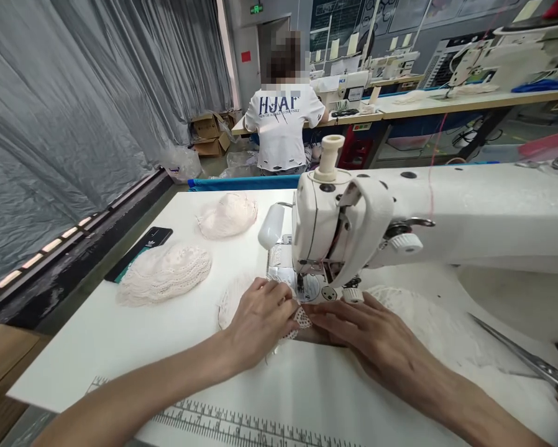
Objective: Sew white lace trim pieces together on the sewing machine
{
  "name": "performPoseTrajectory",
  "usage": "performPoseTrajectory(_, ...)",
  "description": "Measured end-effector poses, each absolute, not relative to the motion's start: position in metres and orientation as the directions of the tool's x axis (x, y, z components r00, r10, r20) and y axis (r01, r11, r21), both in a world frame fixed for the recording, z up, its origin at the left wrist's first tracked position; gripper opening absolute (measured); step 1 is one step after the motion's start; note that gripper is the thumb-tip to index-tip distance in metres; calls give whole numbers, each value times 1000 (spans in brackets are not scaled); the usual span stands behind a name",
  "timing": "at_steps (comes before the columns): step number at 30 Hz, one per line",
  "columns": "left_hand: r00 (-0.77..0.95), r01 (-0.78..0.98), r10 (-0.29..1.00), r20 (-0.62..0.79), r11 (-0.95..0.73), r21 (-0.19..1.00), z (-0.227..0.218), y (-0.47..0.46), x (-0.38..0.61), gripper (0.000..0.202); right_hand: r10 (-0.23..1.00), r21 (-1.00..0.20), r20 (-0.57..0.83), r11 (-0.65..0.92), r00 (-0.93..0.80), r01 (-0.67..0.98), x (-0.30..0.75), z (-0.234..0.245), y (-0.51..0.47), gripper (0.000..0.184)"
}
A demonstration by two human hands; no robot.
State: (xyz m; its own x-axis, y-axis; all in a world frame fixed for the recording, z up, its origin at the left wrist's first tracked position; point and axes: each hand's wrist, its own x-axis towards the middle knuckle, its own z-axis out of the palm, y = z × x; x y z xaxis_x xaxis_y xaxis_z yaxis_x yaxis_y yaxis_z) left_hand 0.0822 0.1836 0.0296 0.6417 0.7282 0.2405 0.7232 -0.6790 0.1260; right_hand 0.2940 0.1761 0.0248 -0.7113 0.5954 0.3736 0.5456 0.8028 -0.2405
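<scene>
A white sewing machine point(316, 230) stands on the white table, its presser foot point(300, 282) low over the metal plate. My left hand point(263, 320) is closed, fingers curled on a piece of white lace point(303, 318) just in front of the foot. Pale fabric point(230, 298) of the same kind spreads out left of that hand. My right hand point(372, 329) lies with its fingers stretched out beside the foot, touching the work near the needle. Its fingertips partly hide the lace edge. More white lace fabric point(414, 310) lies beyond my right hand, under the machine arm.
Stacked lace pieces point(164, 273) cover part of a dark phone-like item point(158, 236); a pale lace cup point(230, 214) sits behind. Scissors point(516, 347) lie open at right. A printed ruler point(242, 425) runs along the front. A person point(281, 127) sits ahead.
</scene>
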Motion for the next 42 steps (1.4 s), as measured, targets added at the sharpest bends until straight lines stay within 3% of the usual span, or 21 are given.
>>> performPoseTrajectory(7,646,731,735,206,-673,113,25,186,82,11,555,-165,358,829,-750,535,293,23,173,32)
performPoseTrajectory(18,683,709,679,270,-705,-23,25,178,80,12,545,-180,352,837,-761,517,296,18,172,35)
performPoseTrajectory(31,664,733,691,284,-677,-67,22,176,83,13,525,-141,345,848,-778,510,294,18,171,32)
performPoseTrajectory(35,662,732,689,295,-679,-54,23,178,82,12,509,-106,387,853,-769,511,293,15,170,31)
performPoseTrajectory(42,677,688,673,298,-723,71,20,197,81,5,494,-2,450,833,-744,553,288,13,170,33)
